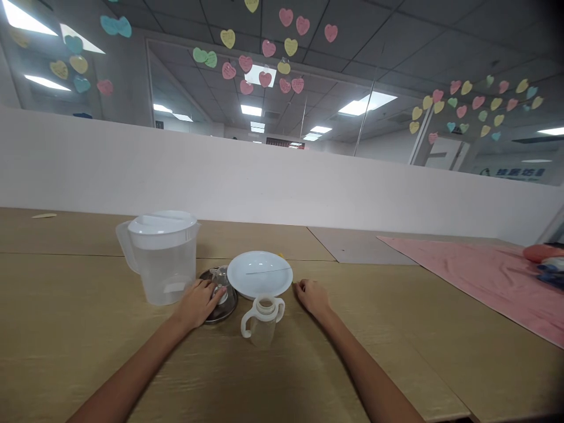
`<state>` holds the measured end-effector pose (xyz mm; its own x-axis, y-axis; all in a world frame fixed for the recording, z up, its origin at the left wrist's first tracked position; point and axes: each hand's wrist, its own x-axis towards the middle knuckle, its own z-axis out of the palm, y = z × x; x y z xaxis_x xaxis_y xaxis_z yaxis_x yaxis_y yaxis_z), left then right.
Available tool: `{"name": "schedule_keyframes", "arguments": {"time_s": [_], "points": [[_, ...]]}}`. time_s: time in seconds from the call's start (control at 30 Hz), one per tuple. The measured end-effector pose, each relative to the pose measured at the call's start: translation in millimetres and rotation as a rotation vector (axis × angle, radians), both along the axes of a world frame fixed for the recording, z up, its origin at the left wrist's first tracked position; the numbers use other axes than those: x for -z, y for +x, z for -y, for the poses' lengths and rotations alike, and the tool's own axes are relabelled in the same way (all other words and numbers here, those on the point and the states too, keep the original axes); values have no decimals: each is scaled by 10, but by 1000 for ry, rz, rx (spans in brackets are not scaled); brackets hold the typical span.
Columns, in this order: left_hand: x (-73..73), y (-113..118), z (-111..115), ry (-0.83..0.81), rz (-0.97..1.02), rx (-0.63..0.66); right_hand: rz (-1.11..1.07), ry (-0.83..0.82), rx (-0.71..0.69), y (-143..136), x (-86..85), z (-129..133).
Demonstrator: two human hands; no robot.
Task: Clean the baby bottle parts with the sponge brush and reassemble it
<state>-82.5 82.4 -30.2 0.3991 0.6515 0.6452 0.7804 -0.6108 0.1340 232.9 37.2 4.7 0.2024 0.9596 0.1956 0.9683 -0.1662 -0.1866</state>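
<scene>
My left hand rests with its fingers apart over the left edge of a dark round metal tray, beside small clear and white parts on it. Whether it grips any of them is hard to see. My right hand lies on the table with its fingers curled in, just right of a white plate. A thin dark line crosses the plate. In front of the plate stands a clear, open-topped bottle with two white handles. Left of the tray is a lidded translucent pitcher.
A pink cloth covers the right side of the wooden table, with red and blue items at its far edge. Behind it all runs a low white partition with glass above. A flat pale piece lies back left.
</scene>
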Motion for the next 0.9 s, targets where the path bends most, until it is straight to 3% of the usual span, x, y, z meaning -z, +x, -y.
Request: {"name": "schedule_keyframes", "arguments": {"time_s": [0.17,0.47,0.67,0.9], "points": [[-96,44,70,-147,-183,-128,5,5,2,3,17,-16],[-344,98,207,-373,-26,-220,14,-14,1,0,4,-5],[-403,67,211,-270,39,-329,17,-20,1,-7,-1,-4],[-294,-4,88,-44,91,-237,23,-24,6,-10,3,-6]]}}
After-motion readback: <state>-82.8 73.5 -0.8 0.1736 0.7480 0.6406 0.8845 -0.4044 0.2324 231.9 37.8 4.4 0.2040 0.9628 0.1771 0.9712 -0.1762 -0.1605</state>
